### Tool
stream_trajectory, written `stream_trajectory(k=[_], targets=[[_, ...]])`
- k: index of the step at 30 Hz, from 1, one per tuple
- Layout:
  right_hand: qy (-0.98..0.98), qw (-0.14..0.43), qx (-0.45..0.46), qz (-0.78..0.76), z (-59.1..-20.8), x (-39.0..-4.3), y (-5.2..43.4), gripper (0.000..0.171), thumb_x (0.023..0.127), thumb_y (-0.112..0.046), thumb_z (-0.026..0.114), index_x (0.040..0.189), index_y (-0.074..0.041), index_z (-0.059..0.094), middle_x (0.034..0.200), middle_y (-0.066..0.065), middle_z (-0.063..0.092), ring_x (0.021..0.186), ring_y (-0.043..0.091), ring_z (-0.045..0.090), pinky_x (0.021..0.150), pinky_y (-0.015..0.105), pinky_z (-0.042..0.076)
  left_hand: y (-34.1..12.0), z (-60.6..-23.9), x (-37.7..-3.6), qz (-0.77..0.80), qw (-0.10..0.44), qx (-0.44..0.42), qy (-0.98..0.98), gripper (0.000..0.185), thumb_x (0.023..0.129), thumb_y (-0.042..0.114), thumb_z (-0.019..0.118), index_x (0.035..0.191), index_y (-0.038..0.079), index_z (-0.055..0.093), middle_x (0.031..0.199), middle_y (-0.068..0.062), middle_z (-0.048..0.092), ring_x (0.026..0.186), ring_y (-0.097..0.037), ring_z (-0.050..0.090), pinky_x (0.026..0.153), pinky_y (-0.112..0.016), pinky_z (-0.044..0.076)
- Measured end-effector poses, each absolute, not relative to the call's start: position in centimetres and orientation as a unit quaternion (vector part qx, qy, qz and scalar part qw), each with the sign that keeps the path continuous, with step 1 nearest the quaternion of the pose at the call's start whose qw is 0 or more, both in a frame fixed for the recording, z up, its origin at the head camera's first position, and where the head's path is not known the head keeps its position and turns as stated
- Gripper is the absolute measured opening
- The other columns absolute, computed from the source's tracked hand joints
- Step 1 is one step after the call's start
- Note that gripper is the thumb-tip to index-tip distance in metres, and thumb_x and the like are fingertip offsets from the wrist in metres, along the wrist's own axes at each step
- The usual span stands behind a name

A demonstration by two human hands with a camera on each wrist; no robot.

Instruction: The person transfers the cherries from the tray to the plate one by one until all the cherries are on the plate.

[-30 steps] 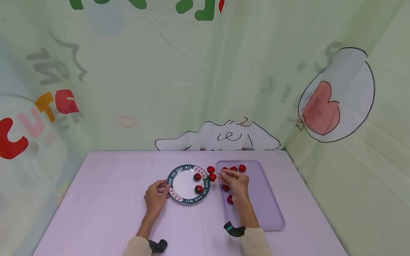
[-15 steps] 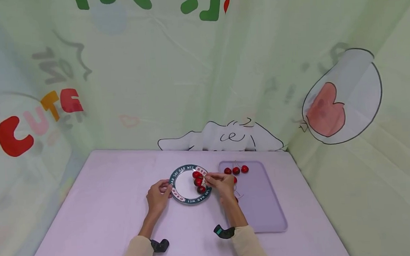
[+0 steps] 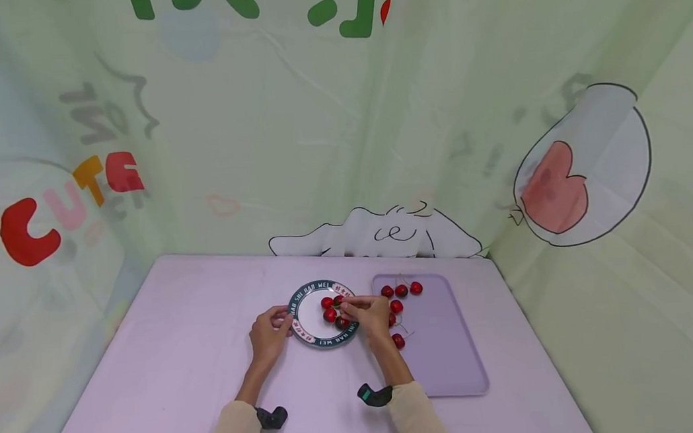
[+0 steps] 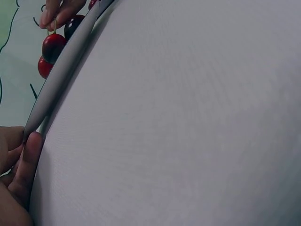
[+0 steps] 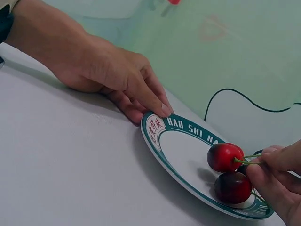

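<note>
Start big: a wide, pale purple table (image 3: 169, 333) under everything, with a flat purple tray (image 3: 450, 356) on its right part and a few loose cherries (image 3: 401, 290) lying on the far and left parts of that tray. Next, just left of the tray, find the round white plate (image 3: 324, 342) with the dark green rim and the letters on it. Hold that plate steady. Copy the left hand (image 3: 268, 334) here: fingertips curled onto the left edge of the rim, one pressing on top, gripping it to stop any sliding. Press lightly only, with no tipping and no lifting. Then look to the right hand (image 3: 372, 314), reaching over the right side of the plate, thumb and first finger squeezed tight on a thin green stem (image 5: 249, 159). At the end of that stem, see the red cherry (image 5: 225, 157), low over the white middle of the plate, touching it or nearly so; hard to tell which. Right beside it, closer to the rim, mind the dark cherry (image 5: 233, 187) lying there. Probably best to go down slowly, pick a bare white spot, and stay off the dark cherry. Loosen the pinch only after feeling the red cherry rest flat. Draw the fingers away gently, never with a yank, or risk rolling fruit over the rim.
</note>
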State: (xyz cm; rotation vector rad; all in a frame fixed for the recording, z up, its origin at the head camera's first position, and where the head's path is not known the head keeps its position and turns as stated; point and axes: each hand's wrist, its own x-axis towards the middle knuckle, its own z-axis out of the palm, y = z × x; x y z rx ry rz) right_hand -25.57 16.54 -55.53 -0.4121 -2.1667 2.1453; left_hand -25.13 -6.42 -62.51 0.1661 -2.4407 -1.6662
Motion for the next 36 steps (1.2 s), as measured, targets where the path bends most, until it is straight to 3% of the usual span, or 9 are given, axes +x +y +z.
stream_trajectory(k=[8, 16, 25, 31, 36], targets=[[-0.748, 0.044, -0.125, 0.651, -56.8, -26.0, 16.6, 0.019, 0.092, 0.002, 0.083, 0.111, 0.005, 0.083, 0.104, 0.021, 0.083, 0.079, 0.017, 0.082, 0.073, 0.024, 0.066, -6.4, -62.8, -25.3, -0.563, 0.089, 0.056, -0.820, 0.028, 0.103, 0.011, 0.075, 0.130, 0.002, 0.075, 0.113, -0.016, 0.080, 0.070, -0.008, 0.072, 0.064, -0.016, 0.057], [-0.824, 0.082, -0.127, 0.546, -57.4, -26.3, 16.1, 0.013, 0.089, -0.002, 0.087, 0.099, -0.010, 0.088, 0.101, 0.011, 0.085, 0.095, 0.019, 0.077, 0.086, 0.028, 0.065, -6.5, -62.6, -25.3, -0.562, 0.091, 0.053, -0.820, 0.028, 0.103, 0.011, 0.075, 0.130, 0.001, 0.075, 0.112, -0.017, 0.079, 0.071, -0.010, 0.072, 0.063, -0.016, 0.058], [-0.845, 0.091, -0.103, 0.516, -57.1, -25.9, 16.1, 0.011, 0.088, -0.003, 0.089, 0.097, -0.008, 0.088, 0.096, 0.011, 0.084, 0.081, 0.015, 0.069, 0.068, 0.017, 0.055, -6.5, -62.8, -25.4, -0.561, 0.087, 0.058, -0.821, 0.029, 0.103, 0.010, 0.075, 0.130, 0.001, 0.075, 0.112, -0.017, 0.080, 0.069, -0.008, 0.072, 0.063, -0.015, 0.057], [-0.846, 0.114, -0.090, 0.513, -56.2, -25.7, 16.8, 0.013, 0.089, -0.009, 0.090, 0.101, -0.004, 0.087, 0.095, 0.015, 0.082, 0.082, 0.017, 0.070, 0.065, 0.016, 0.052, -6.5, -62.7, -25.4, -0.563, 0.095, 0.052, -0.819, 0.029, 0.102, 0.009, 0.075, 0.129, 0.001, 0.076, 0.112, -0.017, 0.080, 0.071, -0.008, 0.073, 0.063, -0.017, 0.060], [-0.841, 0.156, -0.077, 0.512, -55.5, -26.2, 18.3, 0.010, 0.088, -0.005, 0.090, 0.097, -0.004, 0.087, 0.093, 0.015, 0.083, 0.076, 0.010, 0.070, 0.064, 0.013, 0.050, -6.5, -62.7, -25.3, -0.564, 0.098, 0.048, -0.818, 0.029, 0.102, 0.008, 0.075, 0.129, -0.001, 0.075, 0.112, -0.018, 0.080, 0.073, -0.009, 0.074, 0.064, -0.017, 0.060]])
